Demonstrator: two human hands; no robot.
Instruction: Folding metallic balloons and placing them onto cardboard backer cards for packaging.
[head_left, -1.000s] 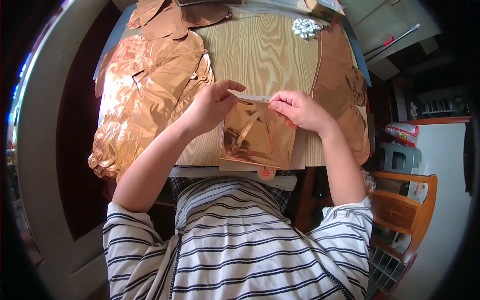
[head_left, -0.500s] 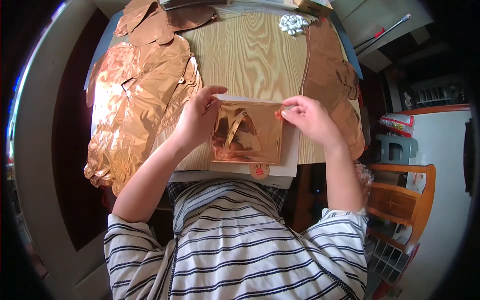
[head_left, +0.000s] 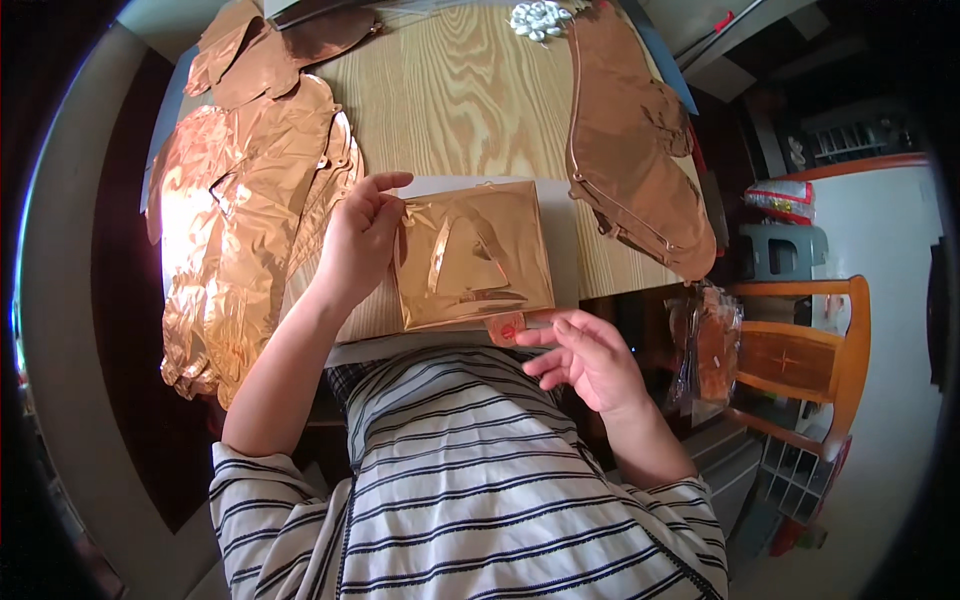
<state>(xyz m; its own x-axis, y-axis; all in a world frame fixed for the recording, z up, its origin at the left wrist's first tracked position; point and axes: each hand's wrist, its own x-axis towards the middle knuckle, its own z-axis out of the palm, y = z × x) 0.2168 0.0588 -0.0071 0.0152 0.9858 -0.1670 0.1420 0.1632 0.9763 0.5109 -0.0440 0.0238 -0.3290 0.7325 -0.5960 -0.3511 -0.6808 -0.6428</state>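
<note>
A flat, shiny copper-coloured foil balloon, folded into a near square, lies at the table's front edge over white sheets. My left hand is closed on its upper left edge, the index finger reaching past the corner. From under the lower edge pokes a small brown tag with a red mark. Close beside that tag, fingers apart and holding nothing, is my right hand; its fingertips come up to the balloon's lower right corner.
Crumpled copper foil balloons pile up at the left, with more foil pieces behind. A flat matte foil balloon lies at the right. White round pieces cluster at the back. A wooden chair stands to the right.
My right hand has let go of the balloon's upper right corner and moved down to its lower right, opening. The balloon has tilted slightly. The view has shifted.
</note>
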